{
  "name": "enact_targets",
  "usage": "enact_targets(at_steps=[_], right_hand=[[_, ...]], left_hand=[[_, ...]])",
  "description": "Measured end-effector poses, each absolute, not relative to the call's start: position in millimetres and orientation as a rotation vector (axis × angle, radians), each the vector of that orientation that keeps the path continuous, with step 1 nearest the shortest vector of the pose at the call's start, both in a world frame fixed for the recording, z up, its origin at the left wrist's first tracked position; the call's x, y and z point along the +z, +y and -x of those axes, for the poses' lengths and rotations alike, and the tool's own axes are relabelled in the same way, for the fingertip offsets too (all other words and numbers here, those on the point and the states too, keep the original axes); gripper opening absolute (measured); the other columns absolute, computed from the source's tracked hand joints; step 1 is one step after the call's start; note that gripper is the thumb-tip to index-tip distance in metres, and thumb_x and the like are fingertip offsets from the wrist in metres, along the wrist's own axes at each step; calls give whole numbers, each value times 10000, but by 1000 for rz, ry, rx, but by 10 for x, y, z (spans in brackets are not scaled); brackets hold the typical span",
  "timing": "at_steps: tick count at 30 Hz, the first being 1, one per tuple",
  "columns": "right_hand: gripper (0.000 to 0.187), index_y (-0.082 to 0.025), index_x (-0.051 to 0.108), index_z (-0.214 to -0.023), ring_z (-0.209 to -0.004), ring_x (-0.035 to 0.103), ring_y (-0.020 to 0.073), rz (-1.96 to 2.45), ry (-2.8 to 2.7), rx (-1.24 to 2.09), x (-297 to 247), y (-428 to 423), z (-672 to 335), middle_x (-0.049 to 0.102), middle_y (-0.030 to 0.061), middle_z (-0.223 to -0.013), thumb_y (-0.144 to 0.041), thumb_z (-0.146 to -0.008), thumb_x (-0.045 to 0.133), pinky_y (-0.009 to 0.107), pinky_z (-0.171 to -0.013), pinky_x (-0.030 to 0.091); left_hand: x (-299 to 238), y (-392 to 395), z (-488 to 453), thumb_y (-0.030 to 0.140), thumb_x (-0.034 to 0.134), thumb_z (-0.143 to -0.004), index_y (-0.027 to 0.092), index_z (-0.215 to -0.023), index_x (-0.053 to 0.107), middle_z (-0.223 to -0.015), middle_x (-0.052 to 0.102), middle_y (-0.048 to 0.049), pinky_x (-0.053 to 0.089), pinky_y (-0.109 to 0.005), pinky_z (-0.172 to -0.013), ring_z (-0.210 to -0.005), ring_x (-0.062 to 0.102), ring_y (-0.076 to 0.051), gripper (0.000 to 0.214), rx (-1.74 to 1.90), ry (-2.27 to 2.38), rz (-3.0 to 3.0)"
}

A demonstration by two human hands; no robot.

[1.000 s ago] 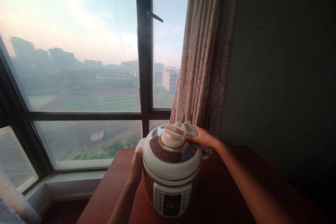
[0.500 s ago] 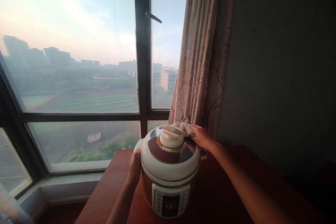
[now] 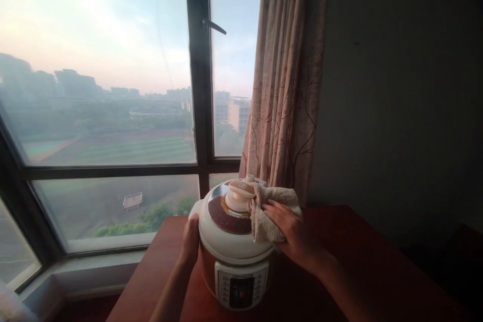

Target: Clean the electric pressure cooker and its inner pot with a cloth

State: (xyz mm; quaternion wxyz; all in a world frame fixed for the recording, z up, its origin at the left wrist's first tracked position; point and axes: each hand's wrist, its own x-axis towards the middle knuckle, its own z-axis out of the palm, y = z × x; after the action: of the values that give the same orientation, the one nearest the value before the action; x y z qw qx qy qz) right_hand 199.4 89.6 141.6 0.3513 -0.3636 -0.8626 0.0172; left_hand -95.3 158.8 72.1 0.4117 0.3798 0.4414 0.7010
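An electric pressure cooker [image 3: 222,239] with a cream lid rim and a brown body stands upright on the table. Its lid has a shiny dark top, a cream knob [image 3: 241,190] and a small valve behind that. My left hand [image 3: 189,242] is closed on the cream side handle [image 3: 195,207] at the cooker's left. On the right side of the lid, my right hand [image 3: 291,231] presses a beige cloth [image 3: 281,196], with the fingers lying over it and the thumb hidden. The control panel [image 3: 241,286] faces me, and its small display is lit.
The reddish-brown table [image 3: 151,282] extends to both sides of the cooker. Behind it are a dark-framed window [image 3: 113,170] with a handle and a patterned curtain [image 3: 277,85]. A dark wall [image 3: 388,110] rises at the right.
My right hand has brought the cloth from the back right of the lid toward me, to the lid's right front. The cloth is now spread wider. My left hand stays at the handle.
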Motion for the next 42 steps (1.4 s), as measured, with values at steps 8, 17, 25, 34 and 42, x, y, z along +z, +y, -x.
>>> enact_targets(at_steps=[8,17,25,34,42], right_hand=[[713,-241,554,-1397,-1419,415,275,1099,-2072,162,1443,1132,-1890,507,69,-1501,-79,-704,585,509,-1199,311],[639,-134,566,-1391,-1426,401,274,1159,-2167,188,1551,1896,-2003,474,153,-1516,-103,-754,613,453,-1209,281],[473,-212,657,-1271,-1255,585,236,1162,-2096,300,1587,2318,-1969,654,76,-1330,-125,-814,572,382,-1104,425],[649,-170,601,-1354,-1395,454,271,1162,-2149,94,1531,1723,-1932,569,99,-1445,-38,-721,550,437,-1189,338],[682,-204,593,-1362,-1399,437,300,1172,-2123,-3,1459,1111,-1737,562,72,-1454,-38,-704,525,511,-1187,326]], left_hand=[[753,1556,973,584,699,-666,216,-620,576,-604,568,17,447,-311,-676,-664,514,-209,391,1718,1095,-976],[760,1524,950,578,694,-696,210,-616,581,-604,572,20,486,-329,-728,-649,516,-198,393,1722,1026,-1011],[721,1545,975,638,681,-679,206,-577,578,-578,547,10,445,-307,-654,-644,490,-199,455,1731,1093,-1044],[711,1577,963,649,685,-671,183,-646,650,-630,602,-2,439,-306,-643,-642,498,-199,468,1733,1098,-1005],[721,1568,961,638,679,-697,198,-626,636,-612,603,10,452,-308,-673,-655,509,-202,448,1765,1101,-1031]])
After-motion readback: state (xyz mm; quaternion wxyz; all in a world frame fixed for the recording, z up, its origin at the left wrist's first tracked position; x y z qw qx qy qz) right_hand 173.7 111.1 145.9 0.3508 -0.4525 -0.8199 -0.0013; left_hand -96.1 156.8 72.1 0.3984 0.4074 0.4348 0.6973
